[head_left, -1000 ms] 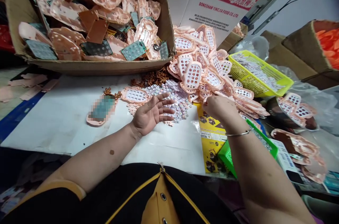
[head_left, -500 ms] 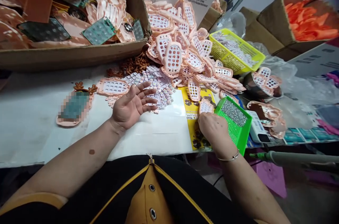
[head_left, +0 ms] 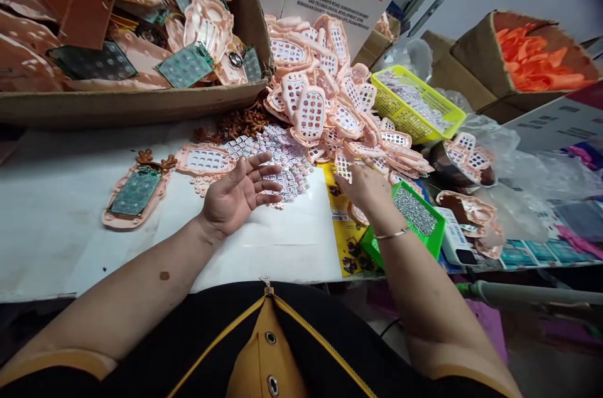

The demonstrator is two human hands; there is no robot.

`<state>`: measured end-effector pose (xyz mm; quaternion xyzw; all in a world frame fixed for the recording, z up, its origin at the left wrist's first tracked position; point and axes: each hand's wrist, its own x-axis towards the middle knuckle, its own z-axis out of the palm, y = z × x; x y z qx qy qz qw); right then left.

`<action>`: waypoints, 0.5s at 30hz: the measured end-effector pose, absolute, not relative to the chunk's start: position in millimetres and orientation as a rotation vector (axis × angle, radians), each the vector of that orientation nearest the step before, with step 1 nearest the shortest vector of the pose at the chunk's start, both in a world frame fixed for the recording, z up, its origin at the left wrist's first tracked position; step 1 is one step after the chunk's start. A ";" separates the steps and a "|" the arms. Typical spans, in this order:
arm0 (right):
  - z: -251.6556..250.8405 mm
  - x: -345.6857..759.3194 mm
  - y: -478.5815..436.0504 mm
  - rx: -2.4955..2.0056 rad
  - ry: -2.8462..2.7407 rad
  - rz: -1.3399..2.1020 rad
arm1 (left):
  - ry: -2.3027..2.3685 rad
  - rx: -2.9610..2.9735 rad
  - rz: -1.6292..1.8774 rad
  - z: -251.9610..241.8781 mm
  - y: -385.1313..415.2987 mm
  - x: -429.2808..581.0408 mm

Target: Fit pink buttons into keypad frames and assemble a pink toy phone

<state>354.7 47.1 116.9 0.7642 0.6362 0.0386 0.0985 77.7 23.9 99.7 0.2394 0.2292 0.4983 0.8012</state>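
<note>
My left hand (head_left: 232, 196) rests palm up over the white work surface, fingers apart and holding nothing. It is close to a heap of small printed keys (head_left: 282, 162). Reaching to the front of a pile of pink shells, my right hand (head_left: 370, 189) has its fingers closed at the lower edge of one pink toy phone shell (head_left: 343, 166). Another pink shell (head_left: 358, 214) lies partly hidden under that hand. At the left is a shell with a green circuit board (head_left: 135, 191) and brown antlers (head_left: 162, 161). Beside it lies a pink shell with a white keypad (head_left: 206, 160).
A cardboard box (head_left: 141, 100) of shells and boards stands at the back left. Under my right wrist is a green tray (head_left: 436, 235) of small metal screws. Behind it stand a yellow basket (head_left: 424, 118), a metal bowl (head_left: 440, 162) and a box of orange pieces (head_left: 480, 65).
My right hand has moved forward and left, from the small shell beside the green tray to a shell at the pile's front. My left hand has stayed almost still.
</note>
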 end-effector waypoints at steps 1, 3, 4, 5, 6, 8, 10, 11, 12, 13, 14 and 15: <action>112.8 353.3 55.4 2.293 1.879 0.087 | 0.493 0.511 1.072 100.0 24.2 77.4; 108.1 353.8 67.6 2.337 1.856 0.056 | 0.499 0.505 1.079 100.3 25.1 76.7; 108.1 356.1 70.8 2.393 1.855 0.046 | 0.501 0.505 1.080 100.3 25.6 76.4; 109.8 359.6 71.7 2.494 1.868 0.021 | 0.502 0.509 1.078 99.9 26.1 76.1; 112.8 363.7 70.3 2.642 1.894 -0.056 | 0.505 0.515 1.076 99.2 26.5 76.0; 120.7 370.7 60.4 3.020 1.940 -0.434 | 0.508 0.531 1.071 96.7 26.7 76.4; 126.9 369.4 42.2 3.278 1.958 -0.971 | 0.515 0.562 1.058 93.4 25.6 78.0; 128.2 363.8 30.8 3.324 2.005 -1.170 | 0.526 0.590 1.044 91.7 24.4 79.4; 127.9 354.3 18.6 3.337 2.131 -1.209 | 0.539 0.624 1.023 90.1 22.6 81.1; 126.2 341.4 6.4 3.309 2.373 -1.078 | 0.551 0.662 0.998 88.8 20.4 83.1; 123.4 325.7 -5.2 3.202 2.654 -0.827 | 0.561 0.699 0.977 87.9 17.9 85.3; 120.3 308.2 -15.4 2.976 2.927 -0.526 | 0.567 0.732 0.964 87.5 15.4 87.3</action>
